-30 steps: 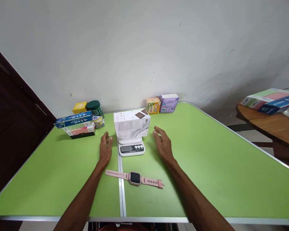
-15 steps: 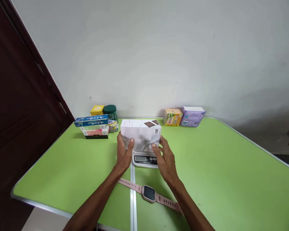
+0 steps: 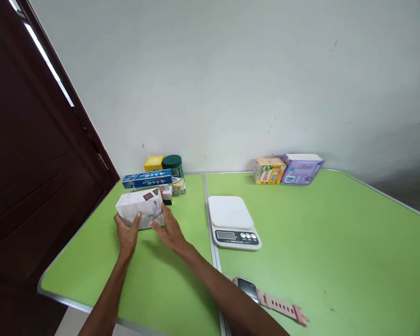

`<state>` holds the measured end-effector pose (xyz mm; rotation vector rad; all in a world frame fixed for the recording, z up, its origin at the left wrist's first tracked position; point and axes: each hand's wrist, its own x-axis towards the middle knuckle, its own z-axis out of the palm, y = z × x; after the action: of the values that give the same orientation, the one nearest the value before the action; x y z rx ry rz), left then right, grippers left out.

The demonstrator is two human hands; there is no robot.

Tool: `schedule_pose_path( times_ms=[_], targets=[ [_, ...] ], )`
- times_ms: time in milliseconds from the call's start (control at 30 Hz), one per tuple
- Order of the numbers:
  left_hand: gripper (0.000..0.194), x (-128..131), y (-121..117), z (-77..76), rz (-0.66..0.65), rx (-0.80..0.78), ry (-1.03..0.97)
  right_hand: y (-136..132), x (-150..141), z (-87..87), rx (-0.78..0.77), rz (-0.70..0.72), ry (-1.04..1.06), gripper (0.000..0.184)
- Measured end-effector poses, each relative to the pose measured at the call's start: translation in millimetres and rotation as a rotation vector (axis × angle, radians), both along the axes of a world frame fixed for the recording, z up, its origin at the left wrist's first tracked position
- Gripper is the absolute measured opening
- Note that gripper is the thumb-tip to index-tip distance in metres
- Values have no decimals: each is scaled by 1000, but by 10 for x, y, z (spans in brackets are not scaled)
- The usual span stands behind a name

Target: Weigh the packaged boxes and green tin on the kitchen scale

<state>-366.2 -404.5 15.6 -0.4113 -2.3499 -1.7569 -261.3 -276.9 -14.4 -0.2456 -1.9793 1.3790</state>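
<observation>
A white printed box (image 3: pixel 140 209) with small brown pictures on its top is held between my two hands at the left of the table. My left hand (image 3: pixel 127 233) grips its left end, the thumb on the near face. On the right end my right hand (image 3: pixel 170 229) is closed, its thumb also at the front. Just behind the box stand a long blue toothpaste box (image 3: pixel 147 178) and a pink and black box (image 3: pixel 167 194), partly hidden. The white kitchen scale (image 3: pixel 231 212) lies right of my hands with its plate bare.
A yellow box (image 3: pixel 154 163), a green-lidded jar (image 3: pixel 173 164) and a small yellow-white box (image 3: pixel 178 186) stand at the back left. An orange box (image 3: pixel 269 171) and a purple pack (image 3: pixel 302 169) are against the wall. A pink smartwatch (image 3: pixel 248 288) lies in front, partly behind my right forearm.
Both hands have carried the white box from above the scale to the left, in front of the group of boxes. The view has turned slightly left, and the scale is now uncovered.
</observation>
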Motion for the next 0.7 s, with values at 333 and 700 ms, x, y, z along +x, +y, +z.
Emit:
schedule_pose_path(
  times_ms=[333,700],
  targets=[
    [108,-251,-35,-105,36,5,189,65,316,101,73,94,-112,93],
    [94,894,980,320,-365,-9,597,2092,2212,-115,-11,-852,69,67]
  ],
)
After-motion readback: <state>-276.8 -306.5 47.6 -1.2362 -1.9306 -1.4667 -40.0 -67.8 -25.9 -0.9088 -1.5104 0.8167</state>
